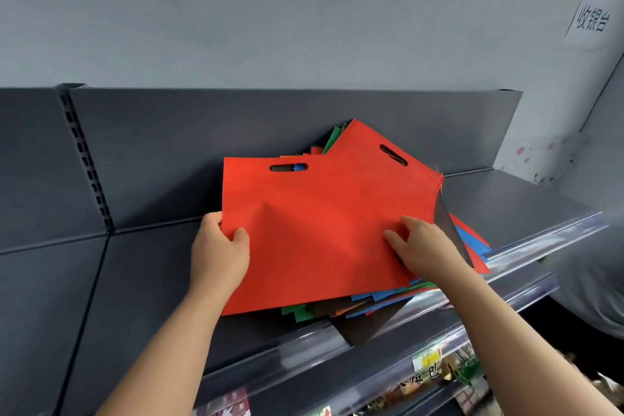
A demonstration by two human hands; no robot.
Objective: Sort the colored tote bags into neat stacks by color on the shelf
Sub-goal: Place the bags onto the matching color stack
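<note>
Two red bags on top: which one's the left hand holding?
The front red bag, with the level handle slot; left hand grips its left edge. The other red bag sits skewed behind it.

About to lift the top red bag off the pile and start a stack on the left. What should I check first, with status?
1. Left hand grip on the red bag edge: ok, thumb on top.
2. Right hand holds only that bag: cannot tell.
3. Red bag lies flat: not ok, ridge near the left hand.
4. Room on the shelf left of the pile: ok, dark surface shows.
5. Pile stays put: not ok, black bag overhangs the front edge.
</note>
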